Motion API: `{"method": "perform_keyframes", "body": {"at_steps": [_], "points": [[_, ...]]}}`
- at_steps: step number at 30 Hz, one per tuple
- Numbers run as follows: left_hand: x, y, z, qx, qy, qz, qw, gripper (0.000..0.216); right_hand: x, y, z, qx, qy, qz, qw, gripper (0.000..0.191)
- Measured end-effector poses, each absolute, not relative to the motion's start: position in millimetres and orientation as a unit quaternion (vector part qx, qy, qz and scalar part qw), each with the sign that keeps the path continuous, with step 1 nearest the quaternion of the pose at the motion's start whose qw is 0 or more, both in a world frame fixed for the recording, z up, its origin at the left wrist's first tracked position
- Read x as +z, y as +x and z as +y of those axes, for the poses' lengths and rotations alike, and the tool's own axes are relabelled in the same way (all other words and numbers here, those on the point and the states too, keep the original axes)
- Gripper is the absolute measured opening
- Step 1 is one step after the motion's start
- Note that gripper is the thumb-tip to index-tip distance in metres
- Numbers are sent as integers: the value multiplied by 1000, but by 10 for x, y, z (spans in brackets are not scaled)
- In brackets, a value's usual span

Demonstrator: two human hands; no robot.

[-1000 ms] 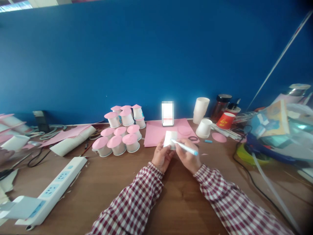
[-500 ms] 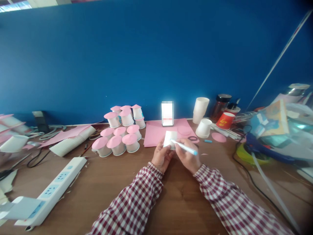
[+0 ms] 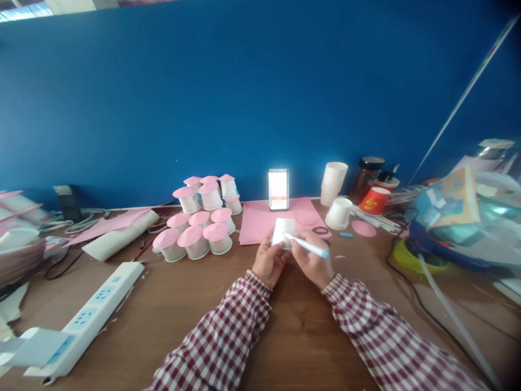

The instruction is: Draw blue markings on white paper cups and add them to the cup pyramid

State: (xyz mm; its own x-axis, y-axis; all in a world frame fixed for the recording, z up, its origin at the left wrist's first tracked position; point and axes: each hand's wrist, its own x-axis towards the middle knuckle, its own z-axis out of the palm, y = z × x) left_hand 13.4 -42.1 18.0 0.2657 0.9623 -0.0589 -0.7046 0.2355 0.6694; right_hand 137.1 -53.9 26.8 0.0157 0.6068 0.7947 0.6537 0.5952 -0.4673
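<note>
My left hand (image 3: 268,262) is closed round a small white paper cup (image 3: 284,228), holding it upside down over the wooden table (image 3: 195,304). My right hand (image 3: 312,262) grips a white pen with a blue end (image 3: 307,246), and the pen's tip touches the cup's side. Both sleeves are red and white check. Just behind the cup lies a pink paper sheet (image 3: 254,224) with a lit phone (image 3: 279,189) standing on it.
A pile of white cups with pink lids (image 3: 199,220) sits to the left. A power strip (image 3: 91,309) lies at the near left. White cup stack (image 3: 334,183), red cup (image 3: 374,200), dark jar (image 3: 367,176) and cluttered bags and cables (image 3: 451,228) fill the right. Another person's arm (image 3: 20,260) shows at the far left.
My hands, the cup and the pen have hardly moved. At the far left, another person's arm has come further into view.
</note>
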Motion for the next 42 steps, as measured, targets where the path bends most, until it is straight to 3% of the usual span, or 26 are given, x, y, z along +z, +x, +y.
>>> {"method": "perform_keyframes", "body": {"at_steps": [42], "points": [[173, 128, -407, 559, 277, 235, 746, 66, 258, 1385, -536, 1, -461, -691, 557, 9]]}}
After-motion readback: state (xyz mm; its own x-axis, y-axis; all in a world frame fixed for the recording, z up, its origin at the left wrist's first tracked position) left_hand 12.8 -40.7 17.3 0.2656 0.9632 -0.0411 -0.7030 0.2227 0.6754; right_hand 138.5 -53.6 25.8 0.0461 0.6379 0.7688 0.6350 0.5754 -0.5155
